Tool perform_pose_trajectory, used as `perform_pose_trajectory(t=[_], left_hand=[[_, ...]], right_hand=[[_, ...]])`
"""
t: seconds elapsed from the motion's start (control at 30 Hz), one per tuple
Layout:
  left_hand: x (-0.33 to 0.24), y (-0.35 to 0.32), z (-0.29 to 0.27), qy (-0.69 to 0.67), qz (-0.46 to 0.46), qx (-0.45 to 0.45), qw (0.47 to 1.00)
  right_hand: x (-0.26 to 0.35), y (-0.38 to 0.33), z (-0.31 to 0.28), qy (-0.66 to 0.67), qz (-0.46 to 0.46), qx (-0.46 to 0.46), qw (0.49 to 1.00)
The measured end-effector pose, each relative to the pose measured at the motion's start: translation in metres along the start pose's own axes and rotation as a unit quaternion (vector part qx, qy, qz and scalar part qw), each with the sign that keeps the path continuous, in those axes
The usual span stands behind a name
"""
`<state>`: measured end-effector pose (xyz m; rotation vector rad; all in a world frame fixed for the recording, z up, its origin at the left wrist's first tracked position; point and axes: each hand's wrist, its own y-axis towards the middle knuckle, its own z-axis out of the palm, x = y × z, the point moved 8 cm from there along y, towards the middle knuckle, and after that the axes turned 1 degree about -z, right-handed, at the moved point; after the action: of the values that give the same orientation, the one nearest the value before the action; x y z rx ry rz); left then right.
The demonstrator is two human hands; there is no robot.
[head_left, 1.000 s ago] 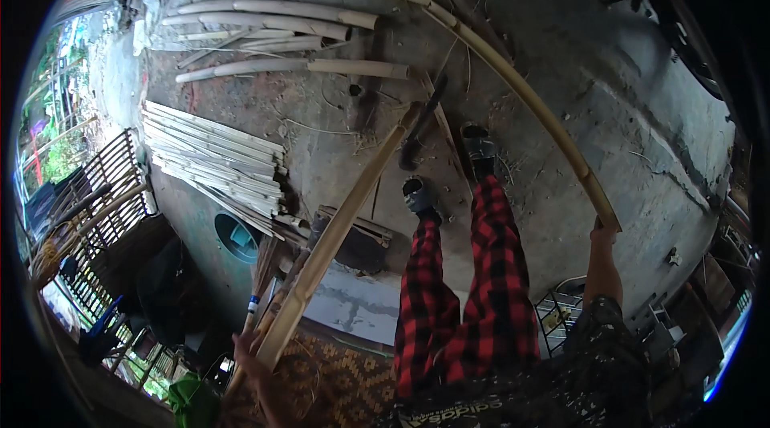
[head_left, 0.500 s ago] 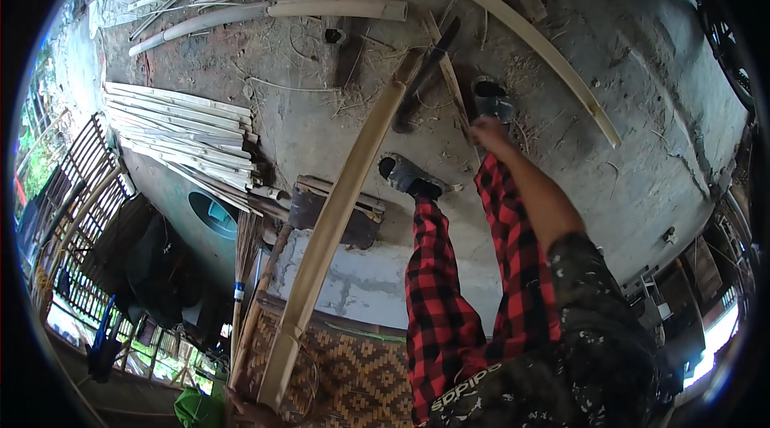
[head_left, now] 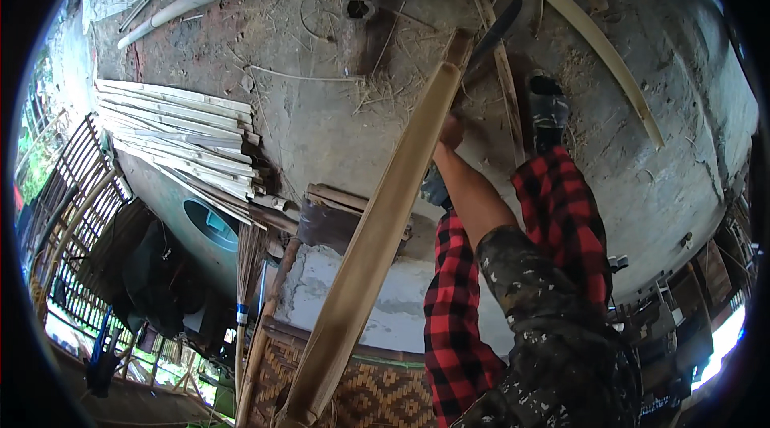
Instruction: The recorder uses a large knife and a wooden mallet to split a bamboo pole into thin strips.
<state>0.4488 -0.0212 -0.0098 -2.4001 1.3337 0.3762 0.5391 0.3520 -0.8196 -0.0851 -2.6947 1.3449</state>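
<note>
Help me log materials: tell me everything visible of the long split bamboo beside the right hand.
The split bamboo is long, woody, pale tan and trough-like, hollow side showing, with what looks like a node near its lower end. It slants from the bottom of the view up to the right, crossing in front of the woven mat. The right hand is beside its right edge, toward the far end; whether they touch is unclear. A dark blade shows beside that end.
</note>
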Motion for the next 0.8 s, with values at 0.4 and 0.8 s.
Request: perform_pose_trajectory(t=[0.4,0.8], left_hand=[[-0.039,-0.002,-0.056,0.002,0.092,-0.004,0.996],[-0.232,-0.031,-0.049,-0.121,0.371,0.166,0.906]], right_hand=[[0.003,-0.074,-0.134,0.040,-0.198,0.032,0.979],[-0.014,-0.299,-0.393,0.218,-0.103,0.191,0.951]])
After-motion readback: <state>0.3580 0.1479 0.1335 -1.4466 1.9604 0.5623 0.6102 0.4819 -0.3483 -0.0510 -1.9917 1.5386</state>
